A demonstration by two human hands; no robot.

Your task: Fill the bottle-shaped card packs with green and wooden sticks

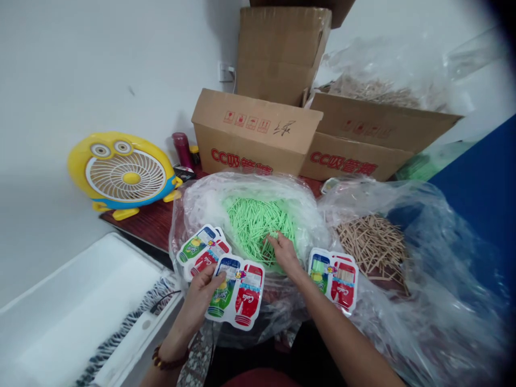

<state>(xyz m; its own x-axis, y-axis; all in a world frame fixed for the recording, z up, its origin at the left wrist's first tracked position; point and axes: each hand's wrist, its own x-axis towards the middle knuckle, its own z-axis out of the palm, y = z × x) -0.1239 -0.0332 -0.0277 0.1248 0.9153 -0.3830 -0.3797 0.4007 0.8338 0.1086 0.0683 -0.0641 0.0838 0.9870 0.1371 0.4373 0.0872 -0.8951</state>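
Observation:
My left hand (pixel 205 290) is closed on a bottle-shaped candy packet (pixel 235 293), half green "Sprite" and half red "Cola", pinched at its left edge. Just behind it lie more such packets (pixel 201 250) on the plastic. My right hand (pixel 282 250) reaches into the pile of thin green sticks (pixel 258 223) heaped in a clear plastic bag (pixel 197 199). Its fingers are bent together at the pile's near edge; whether they grip any sticks is too small to make out. Beside my right forearm rests another stack of packets (pixel 342 282).
Brown sticks (pixel 373 244) lie in plastic on the right. Cardboard boxes (pixel 253 129) stand behind the bags. A yellow cartoon fan (pixel 131 177) is at the left, with a white bin (pixel 60 290) below it. A dark red bottle (pixel 183 150) stands near the boxes.

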